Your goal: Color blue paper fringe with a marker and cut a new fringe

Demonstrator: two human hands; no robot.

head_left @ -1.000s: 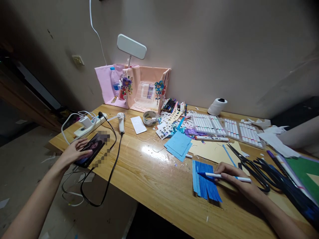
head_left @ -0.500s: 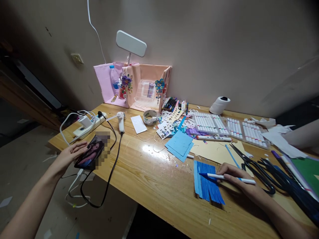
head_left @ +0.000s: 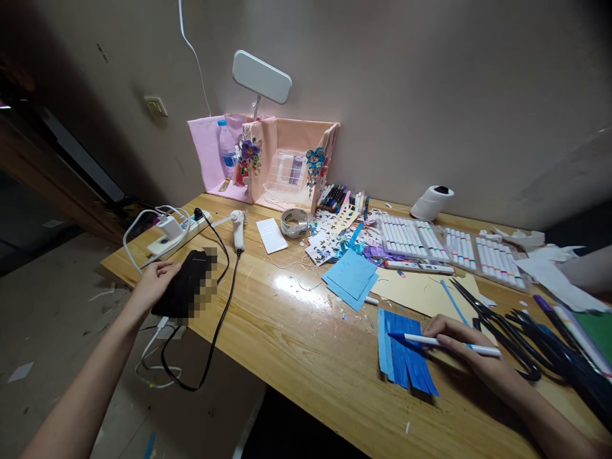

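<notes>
My left hand (head_left: 152,282) grips the near left edge of a black phone (head_left: 184,290) lying at the left end of the wooden table (head_left: 287,344); its screen is dark. My right hand (head_left: 471,357) holds a white marker (head_left: 442,344) with a blue tip, and that tip rests on a dark blue sheet of paper (head_left: 406,360) cut into strips. A light blue paper stack (head_left: 351,277) lies just beyond it.
A power strip (head_left: 174,234) with chargers and cables sits by the phone; a black cable (head_left: 215,331) hangs off the table edge. Marker trays (head_left: 415,237), black scissors (head_left: 497,328), paper scraps, a tape roll (head_left: 294,223), a pink box and a desk lamp (head_left: 262,78) fill the back. Another person's arm (head_left: 590,268) lies at the right.
The phone screen showed a picture earlier and is now dark. My left hand has stayed on the phone; my right hand keeps the marker on the blue paper.
</notes>
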